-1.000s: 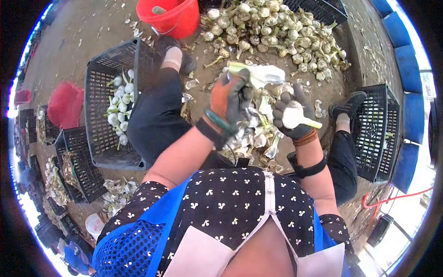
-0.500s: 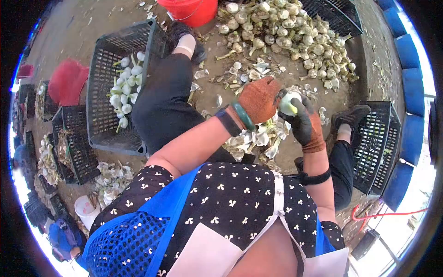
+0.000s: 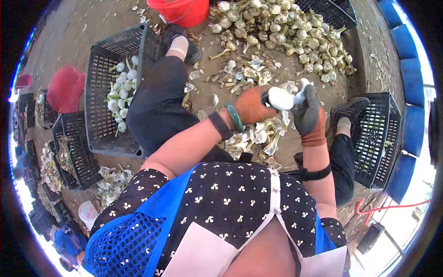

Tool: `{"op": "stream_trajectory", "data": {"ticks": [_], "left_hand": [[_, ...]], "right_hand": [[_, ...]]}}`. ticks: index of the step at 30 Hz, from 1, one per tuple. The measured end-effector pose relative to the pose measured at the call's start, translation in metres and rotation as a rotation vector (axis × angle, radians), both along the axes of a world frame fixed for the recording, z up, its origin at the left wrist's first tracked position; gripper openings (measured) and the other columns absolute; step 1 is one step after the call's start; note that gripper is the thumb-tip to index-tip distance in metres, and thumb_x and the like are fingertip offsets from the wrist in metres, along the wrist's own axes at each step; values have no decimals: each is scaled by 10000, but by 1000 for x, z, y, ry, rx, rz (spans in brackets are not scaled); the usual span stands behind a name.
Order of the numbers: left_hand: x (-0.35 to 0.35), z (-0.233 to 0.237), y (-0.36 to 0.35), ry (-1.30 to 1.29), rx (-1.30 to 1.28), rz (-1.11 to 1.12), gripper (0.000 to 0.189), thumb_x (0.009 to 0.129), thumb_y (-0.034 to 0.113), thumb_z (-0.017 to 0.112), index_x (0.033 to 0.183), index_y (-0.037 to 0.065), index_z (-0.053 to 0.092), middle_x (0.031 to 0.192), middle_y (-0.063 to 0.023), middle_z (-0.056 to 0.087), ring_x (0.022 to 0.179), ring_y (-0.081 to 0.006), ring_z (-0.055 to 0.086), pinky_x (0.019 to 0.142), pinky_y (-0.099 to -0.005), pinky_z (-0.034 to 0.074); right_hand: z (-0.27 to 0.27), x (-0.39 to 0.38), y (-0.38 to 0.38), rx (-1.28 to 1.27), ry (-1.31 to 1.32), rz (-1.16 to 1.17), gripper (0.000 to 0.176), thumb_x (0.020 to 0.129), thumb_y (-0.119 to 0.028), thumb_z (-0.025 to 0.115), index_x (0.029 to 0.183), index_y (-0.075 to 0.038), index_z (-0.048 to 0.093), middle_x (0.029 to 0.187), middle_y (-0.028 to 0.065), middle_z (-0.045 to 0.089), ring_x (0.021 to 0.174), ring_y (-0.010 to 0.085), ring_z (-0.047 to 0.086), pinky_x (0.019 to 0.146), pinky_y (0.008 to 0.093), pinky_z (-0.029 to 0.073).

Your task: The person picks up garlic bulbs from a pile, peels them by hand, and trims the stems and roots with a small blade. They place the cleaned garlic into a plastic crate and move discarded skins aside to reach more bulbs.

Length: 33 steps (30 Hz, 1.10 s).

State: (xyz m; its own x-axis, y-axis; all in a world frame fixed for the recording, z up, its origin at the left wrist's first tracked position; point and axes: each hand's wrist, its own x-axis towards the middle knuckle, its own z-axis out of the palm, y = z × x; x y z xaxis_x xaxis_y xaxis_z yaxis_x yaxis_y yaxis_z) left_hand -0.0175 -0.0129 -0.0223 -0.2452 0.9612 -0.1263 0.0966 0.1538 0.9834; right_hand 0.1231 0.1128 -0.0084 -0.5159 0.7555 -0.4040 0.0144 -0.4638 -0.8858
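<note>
the left hand (image 3: pixel 256 105) grasps a white garlic bulb (image 3: pixel 280 99); the right hand (image 3: pixel 310 114) grips its blurred pale end. scattered husks (image 3: pixel 258 136) lie below.

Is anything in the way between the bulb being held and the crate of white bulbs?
Yes: the bent left leg lies between the white bulb and the crate, whose near wall also stands in between. The bulb would probably have to pass over both.

Blue panels (image 3: pixel 412 83) line the brown dirt floor (image 3: pixel 203 94).
</note>
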Motion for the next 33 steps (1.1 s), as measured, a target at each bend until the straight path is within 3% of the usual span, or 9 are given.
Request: {"op": "stream_trajectory", "data": {"ticks": [4, 8, 13, 16, 18, 25, 27, 31, 33], "left_hand": [[-8, 8, -7, -637, 94, -19, 449, 697, 109, 628, 1117, -21, 536, 1007, -82, 628, 889, -162, 593, 814, -281, 452], [-16, -1, -14, -1006, -43, 53, 447, 726, 80, 572, 1157, -21, 507, 1049, -107, 610, 864, -154, 596, 778, -265, 464], [0, 5, 9, -425, 90, -39, 364, 752, 145, 602, 1092, 18, 575, 1021, -67, 612, 850, -114, 565, 784, -278, 454], [6, 22, 4, -780, -250, 85, 403, 846, 174, 535, 1210, 15, 467, 990, -101, 613, 679, -90, 571, 576, -220, 484], [0, 5, -1, -884, -193, 123, 427, 871, 168, 500, 1255, 8, 403, 933, -106, 615, 592, -72, 549, 487, -193, 463], [-5, -25, -2, -899, -267, 250, 361, 810, 87, 524, 1150, -10, 449, 873, -95, 603, 711, -151, 601, 618, -264, 496], [-7, -20, 2, -865, -336, 278, 339, 796, 84, 517, 1116, -17, 469, 915, -103, 597, 791, -179, 604, 690, -284, 493], [-17, -20, 10, -712, -476, 238, 352, 851, 162, 478, 1166, 7, 488, 973, -93, 599, 813, -163, 578, 721, -279, 464], [-26, -18, 18, -374, -546, 95, 356, 877, 202, 466, 1205, 66, 495, 968, -81, 612, 803, -156, 569, 715, -283, 455]], "right_hand": [[-29, 29, 44, 176, 161, 2, 393, 821, -268, 618, 1127, -36, 535, 961, 76, 615, 827, 161, 592, 678, 276, 500], [1, 18, 37, 1094, -1042, 447, 748, 685, -311, 729, 1278, -17, 382, 1266, 213, 436, 1171, 356, 420, 946, 409, 386], [31, -14, -15, 343, -92, 505, 673, 727, -166, 711, 1290, -7, 378, 1241, 138, 479, 1135, 239, 459, 928, 359, 386], [-13, 5, 14, 1312, -541, 450, 481, 796, -224, 647, 1196, -14, 481, 1119, 111, 554, 1021, 217, 539, 872, 353, 438], [-52, 42, 82, -313, 550, 54, 510, 804, -352, 619, 1172, -21, 495, 1085, 118, 568, 981, 210, 561, 833, 355, 466], [45, 91, 176, 231, 1037, 10, 667, 816, -514, 516, 1186, 40, 468, 1208, 151, 502, 1134, 247, 467, 969, 360, 372], [-23, 73, 221, 411, 133, -374, 569, 849, -430, 505, 1202, 16, 471, 1235, 189, 483, 1161, 276, 451, 945, 358, 378], [-118, 32, 279, 752, -1224, 103, 620, 747, -310, 606, 1232, 34, 431, 1141, 200, 548, 1009, 341, 540, 828, 389, 439], [-130, 14, 296, 805, -1306, 201, 640, 750, -319, 618, 1254, 12, 399, 1161, 232, 512, 1059, 345, 506, 861, 384, 434]]}}
